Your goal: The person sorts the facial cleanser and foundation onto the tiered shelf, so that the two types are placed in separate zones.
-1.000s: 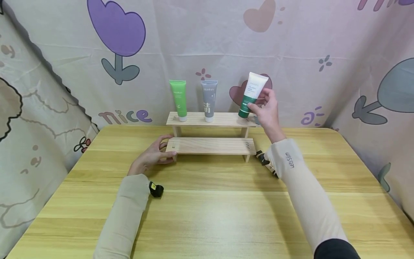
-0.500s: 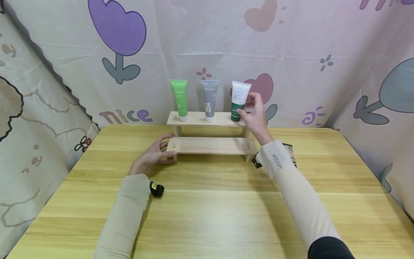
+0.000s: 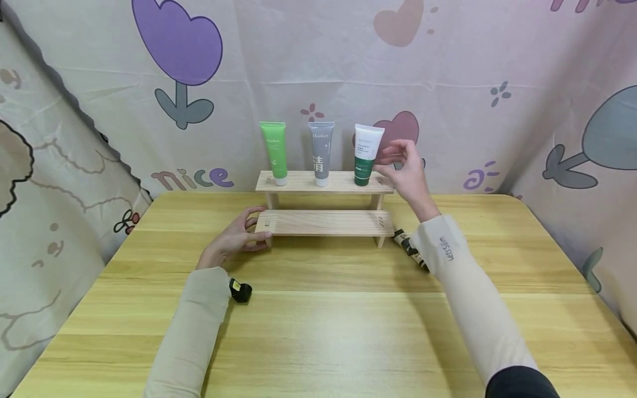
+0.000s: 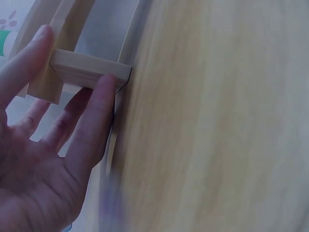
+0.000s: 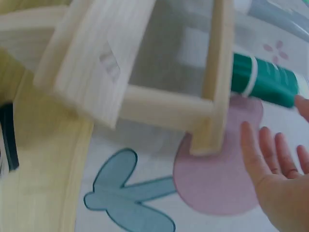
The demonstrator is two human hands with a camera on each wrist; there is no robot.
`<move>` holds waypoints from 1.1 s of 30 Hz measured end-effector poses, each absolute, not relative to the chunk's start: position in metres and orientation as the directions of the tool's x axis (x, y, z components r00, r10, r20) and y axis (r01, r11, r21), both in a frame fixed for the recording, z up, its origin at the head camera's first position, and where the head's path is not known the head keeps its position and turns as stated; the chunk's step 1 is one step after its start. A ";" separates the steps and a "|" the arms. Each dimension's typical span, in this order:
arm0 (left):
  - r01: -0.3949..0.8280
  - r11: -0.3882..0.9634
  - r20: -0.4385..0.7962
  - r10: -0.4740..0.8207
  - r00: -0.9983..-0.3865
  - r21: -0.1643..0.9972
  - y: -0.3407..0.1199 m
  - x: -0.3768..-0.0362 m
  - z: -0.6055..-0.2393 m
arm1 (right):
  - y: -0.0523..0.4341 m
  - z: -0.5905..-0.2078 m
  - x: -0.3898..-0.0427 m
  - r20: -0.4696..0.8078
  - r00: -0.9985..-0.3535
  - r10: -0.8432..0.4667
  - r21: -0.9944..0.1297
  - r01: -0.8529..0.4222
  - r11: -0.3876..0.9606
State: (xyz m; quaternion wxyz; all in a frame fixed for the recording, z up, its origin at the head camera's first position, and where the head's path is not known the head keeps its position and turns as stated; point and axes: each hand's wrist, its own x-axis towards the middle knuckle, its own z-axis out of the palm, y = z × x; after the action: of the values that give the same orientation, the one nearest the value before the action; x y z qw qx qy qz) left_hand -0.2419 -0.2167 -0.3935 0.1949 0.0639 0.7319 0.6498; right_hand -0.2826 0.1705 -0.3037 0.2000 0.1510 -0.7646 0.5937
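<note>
Standing cap-down on the upper tier of the pale two-step wooden rack [image 3: 324, 182], the white-and-dark-green squeeze tube [image 3: 366, 153] looks light, soft-walled and tippy; best pinched low, near its cap. Right hand [image 3: 407, 172] hovers just beside it, fingers spread, holding nothing. Left hand [image 3: 234, 239] grips the lower step's end. Tube print too small; sleeve [image 3: 448, 249] reads "LetsSlim".

White-and-green tube [image 3: 365, 154] went from tilted in the right hand [image 3: 408, 174] to upright on the top shelf [image 3: 298, 181], centre frame. Hand let go, fingers opened, now just right of the tube; looks clear of it, wrist view blurry.
</note>
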 end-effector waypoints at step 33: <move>-0.167 0.147 -0.209 0.349 -0.913 0.975 -0.216 -0.242 -0.392 | 0.252 -0.350 -0.232 -0.031 -0.983 -0.180 -0.903 -0.050 0.426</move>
State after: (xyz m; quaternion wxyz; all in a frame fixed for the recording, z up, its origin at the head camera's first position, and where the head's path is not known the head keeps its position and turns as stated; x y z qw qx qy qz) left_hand -0.2419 -0.2156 -0.3917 0.1985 0.0622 0.7309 0.6500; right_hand -0.2322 0.2519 -0.3503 -0.0613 0.0682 -0.8421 0.5315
